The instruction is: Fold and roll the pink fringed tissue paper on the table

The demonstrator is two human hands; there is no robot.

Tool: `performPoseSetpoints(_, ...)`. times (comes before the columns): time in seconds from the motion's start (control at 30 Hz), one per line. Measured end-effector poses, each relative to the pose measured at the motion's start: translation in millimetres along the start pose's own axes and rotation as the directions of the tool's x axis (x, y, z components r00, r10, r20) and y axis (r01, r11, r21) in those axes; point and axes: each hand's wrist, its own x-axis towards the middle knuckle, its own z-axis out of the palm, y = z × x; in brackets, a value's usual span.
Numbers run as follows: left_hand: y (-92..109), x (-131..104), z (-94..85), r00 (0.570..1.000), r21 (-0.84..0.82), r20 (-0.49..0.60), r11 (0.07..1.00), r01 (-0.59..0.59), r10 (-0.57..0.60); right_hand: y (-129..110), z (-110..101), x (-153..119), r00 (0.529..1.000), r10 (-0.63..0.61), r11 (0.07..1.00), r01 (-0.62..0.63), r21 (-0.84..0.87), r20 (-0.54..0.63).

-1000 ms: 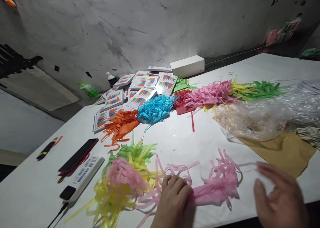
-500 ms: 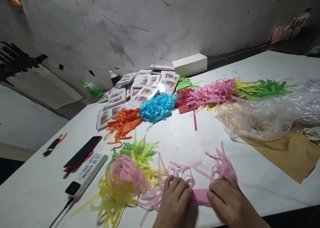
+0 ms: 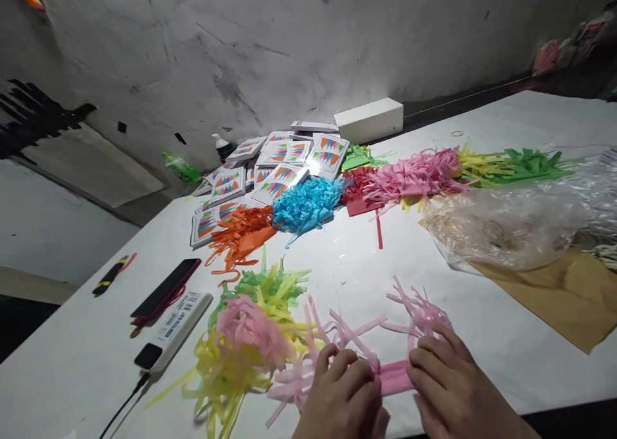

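Note:
A pink tissue-paper fringe (image 3: 396,377) lies at the front of the table, its folded solid band stretched between my hands. My left hand (image 3: 344,391) has its fingers curled on the band's left end. My right hand (image 3: 446,381) grips the right end, fingers bent over it. Loose pink strips (image 3: 424,315) spread out beyond both hands. Left of my left hand sits a loose heap of yellow tissue strips (image 3: 224,375), with pink strips (image 3: 250,330) on top and green strips (image 3: 255,283) behind. My fingertips are partly hidden.
Orange (image 3: 243,233), blue (image 3: 308,201), red (image 3: 359,198) and pink (image 3: 417,175) fringe bundles cross the table's middle. Behind them lie printed packs (image 3: 284,153) and a white box (image 3: 370,121). A power strip (image 3: 180,326) and phone (image 3: 166,288) are left; plastic bags (image 3: 506,227) and brown paper (image 3: 549,291) right.
Both hands have shifted slightly right in view, along with the whole scene. The pink band between them now looks creased lengthwise, and the pink strips behind it have shifted a little.

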Motion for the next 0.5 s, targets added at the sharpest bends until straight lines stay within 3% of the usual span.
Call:
performPoseSetpoints(0.1, 3.6, 2.8, 1.1, 1.0, -0.006, -0.008, 1.0, 0.009, -0.009, -6.5, 5.5, -1.9, 1.0, 0.017, 1.0, -0.018, 0.008, 0.018)
performPoseSetpoints(0.2, 8.4, 6.6, 2.9, 0.996, -0.075, 0.018, 0.993, 0.088, -0.087, -10.5, 12.4, -0.7, 0.999, -0.044, 0.999, 0.044, 0.016, -0.025)
performPoseSetpoints(0.3, 9.8, 6.7, 2.7, 0.989, -0.083, 0.066, 0.987, 0.14, -0.135, -10.8, 13.9, -1.3, 0.994, -0.106, 0.994, 0.105, 0.036, 0.012)
performPoseSetpoints(0.4, 1.6, -0.5, -8.2, 0.978, -0.009, 0.072, 0.98, 0.198, -0.197, -8.3, 10.5, -7.4, 0.995, -0.092, 0.994, 0.089, 0.059, 0.039)
performPoseSetpoints(0.5, -11.6, -11.5, -29.7, 0.947, 0.097, 0.106, 0.951, 0.293, -0.302, -5.4, 7.6, -14.4, 0.998, -0.057, 0.997, 0.055, 0.062, 0.03)
